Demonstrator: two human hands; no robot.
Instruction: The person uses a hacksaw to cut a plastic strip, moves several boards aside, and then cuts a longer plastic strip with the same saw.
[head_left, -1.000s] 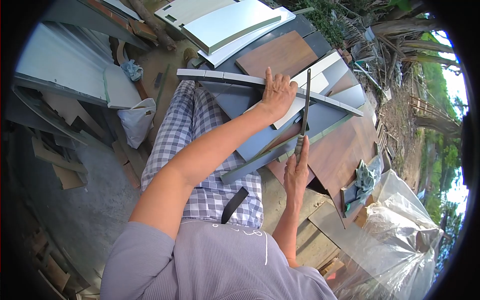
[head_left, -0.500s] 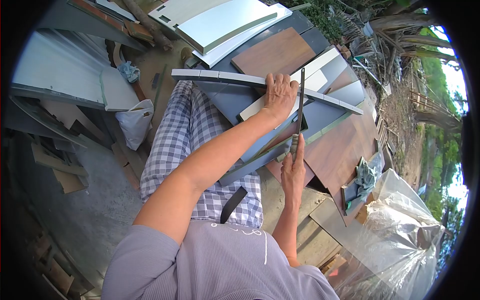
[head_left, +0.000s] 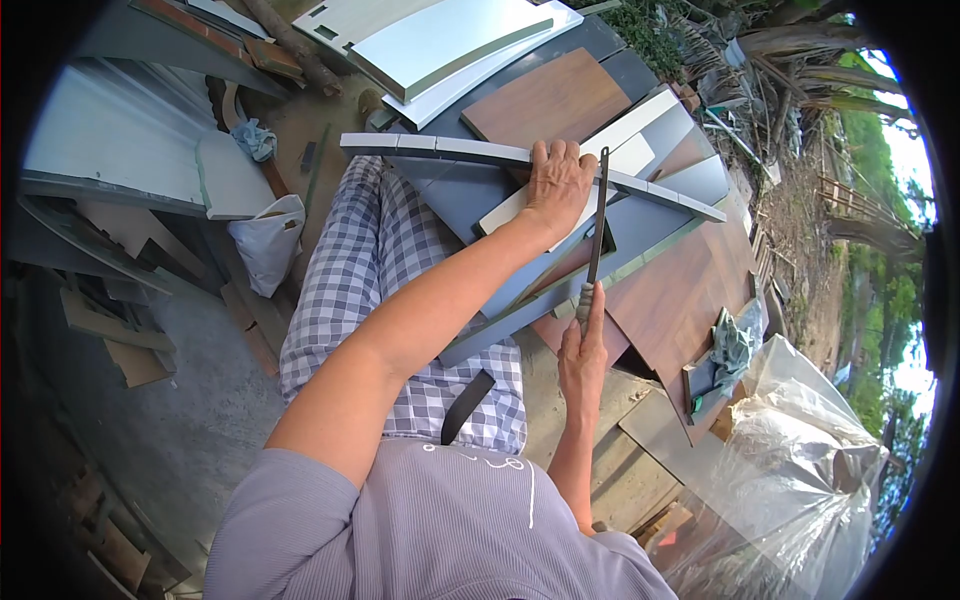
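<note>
My left hand (head_left: 560,188) is closed over a long, narrow board strip (head_left: 460,150) with a pale, scored top edge and a dark side. The strip lies across a pile of grey panels (head_left: 560,300). Just right of those fingers, a thin dark hacksaw blade (head_left: 602,215) crosses the strip, a hole showing at its far end. My right hand (head_left: 583,345) grips the blade's wrapped handle, index finger stretched along it. Whether the teeth are inside the strip cannot be seen clearly.
Brown wood-grain panels (head_left: 550,95) and white panels (head_left: 450,50) are stacked beyond the strip. A white bag (head_left: 270,245) hangs at the left by a pale sheet (head_left: 120,130). Clear plastic sheeting (head_left: 800,450) covers things at the lower right, near a crumpled cloth (head_left: 735,350).
My right hand has drawn the hacksaw blade a short way back toward my body. My left hand stays on the strip, which has hardly shifted.
</note>
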